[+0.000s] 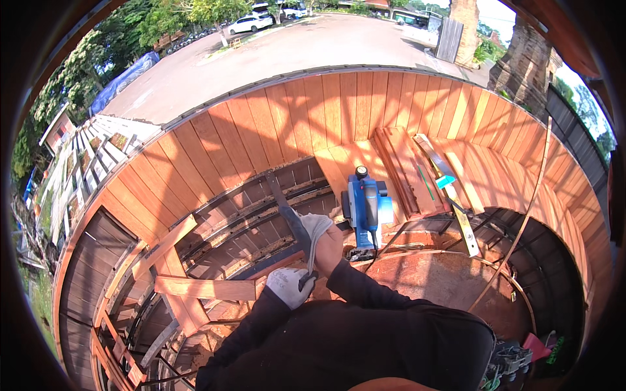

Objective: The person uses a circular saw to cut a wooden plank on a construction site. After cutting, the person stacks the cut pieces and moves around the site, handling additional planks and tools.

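My left hand (290,287) wears a pale work glove with dark grip on the fingers. Its fingers are closed on the hanging grey-white edge of a second work glove (315,228). That glove lies over the front of my right hand (328,246), whose back and wrist stay bare. The right fingers are hidden by the cloth. Beyond both hands runs a dark metal beam (279,195). To the right, a blue electric hand planer (368,207) with a black knob rests on the wooden boards, apart from my hands.
A curved bench of reddish planks (313,107) wraps around me. Loose boards (398,169), a spirit level (464,228) and a long thin stick (521,225) lie at right. Cut planks (205,288) lie across the open frame at left. Power tools (510,360) stand at lower right.
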### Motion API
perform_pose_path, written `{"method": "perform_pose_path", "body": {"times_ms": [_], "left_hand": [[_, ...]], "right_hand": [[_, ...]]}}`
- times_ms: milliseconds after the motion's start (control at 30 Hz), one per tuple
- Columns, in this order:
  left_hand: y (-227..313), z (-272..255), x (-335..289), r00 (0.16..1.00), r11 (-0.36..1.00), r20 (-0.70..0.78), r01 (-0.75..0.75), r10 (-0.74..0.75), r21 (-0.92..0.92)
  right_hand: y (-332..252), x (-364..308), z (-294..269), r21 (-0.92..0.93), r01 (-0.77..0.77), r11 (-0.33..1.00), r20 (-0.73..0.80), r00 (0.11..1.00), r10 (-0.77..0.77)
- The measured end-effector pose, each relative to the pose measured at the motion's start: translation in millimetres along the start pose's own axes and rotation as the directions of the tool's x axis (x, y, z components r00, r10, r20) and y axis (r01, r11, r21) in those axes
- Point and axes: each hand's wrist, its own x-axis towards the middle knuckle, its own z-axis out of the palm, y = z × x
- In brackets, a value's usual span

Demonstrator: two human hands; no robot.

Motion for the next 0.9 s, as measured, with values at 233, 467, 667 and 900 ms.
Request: {"method": "perform_pose_path", "body": {"times_ms": [233,467,667,900], "left_hand": [[-4.1,12.0,5.2,0.999,0.997,0.046,-0.026,0.023,0.067],[2.1,0.5,-1.7,0.958,0.955,0.094,0.253,-0.269,0.152],[-14.2,5.0,-2.4,0.979,0.974,-0.132,0.173,-0.154,0.147],[-14.7,-5.0,-4.3,0.96,0.942,-0.029,0.277,-0.277,0.189]], "right_hand": [[6.6,-4.5,-13.4,-0.136,-0.048,0.99,0.076,0.995,0.058],[-10.7,-15.6,-5.5,-0.543,0.08,0.836,0.399,0.9,0.173],[13.8,-10.3,-29.5,-0.616,0.498,0.611,0.66,0.75,0.054],[-14.8,-15.1,38.6,-0.471,0.164,0.867,0.612,0.768,0.187]]}}
